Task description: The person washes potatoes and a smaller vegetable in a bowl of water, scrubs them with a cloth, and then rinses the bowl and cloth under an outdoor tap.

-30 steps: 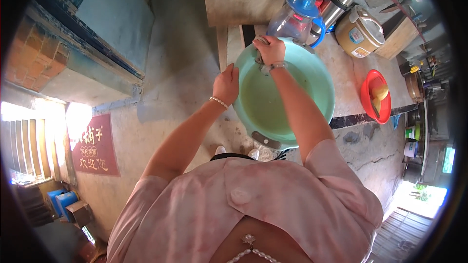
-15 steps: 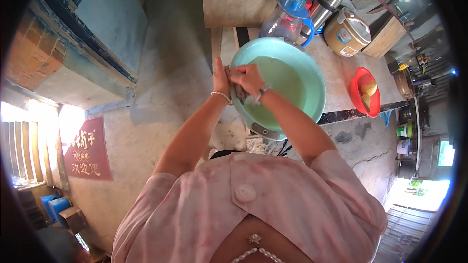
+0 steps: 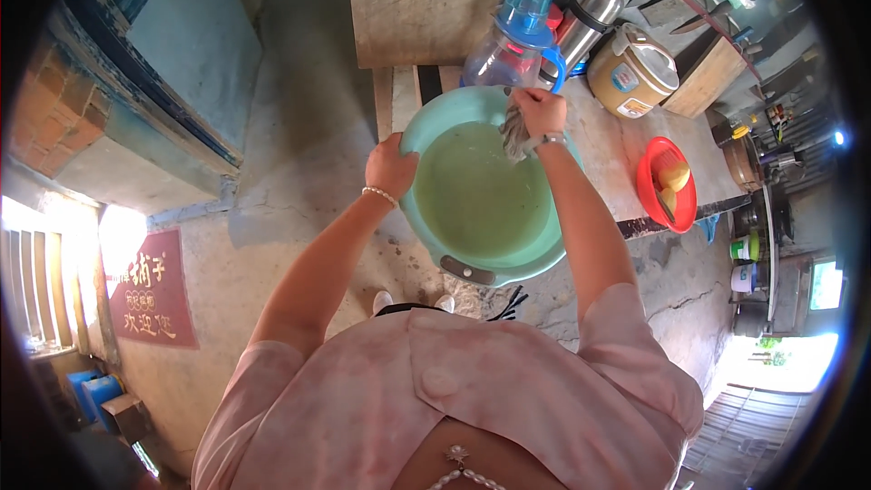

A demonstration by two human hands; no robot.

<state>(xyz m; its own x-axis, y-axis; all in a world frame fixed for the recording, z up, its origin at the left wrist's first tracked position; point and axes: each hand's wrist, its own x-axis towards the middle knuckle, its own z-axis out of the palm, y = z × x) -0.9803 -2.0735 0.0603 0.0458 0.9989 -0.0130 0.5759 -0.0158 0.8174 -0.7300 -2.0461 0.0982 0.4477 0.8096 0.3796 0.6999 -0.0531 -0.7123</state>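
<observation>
Across from the left rim of the green plastic basin [image 3: 425, 234] to its far right side goes the right hand [image 3: 540, 113], taking the grey cloth [image 3: 514, 134] along, while the left hand [image 3: 392, 166], fingers extended a moment ago, is now curled over the rim. Starting well to the basin's left, there's a dark red sign [image 3: 150, 290] with gold lettering on the wall. Next, that left hand, clamped on the basin's left rim, its fingertips hidden from us. Then the basin itself, at the counter's [image 3: 599, 150] near left corner, cloudy greenish water [image 3: 481, 195] in its bottom; whether its base rests fully on the counter, I can't tell. Behind the basin stands a clear jug [image 3: 504, 59] with blue lid and handle. And here's the cloth, bunched and pinched in the right hand, its loose end hanging against the basin's inner wall. Good technique here, I'd say: steady pressure, cloth flat to the curve, overlapping strokes, left hand bracing so the basin can't tip or slosh. Further right, beyond the basin, a steel vacuum flask [image 3: 588, 18], a tan rice cooker [image 3: 626, 82], and to the basin's right, a red bowl [image 3: 646, 172] holding yellowish pieces [image 3: 671, 177].
</observation>
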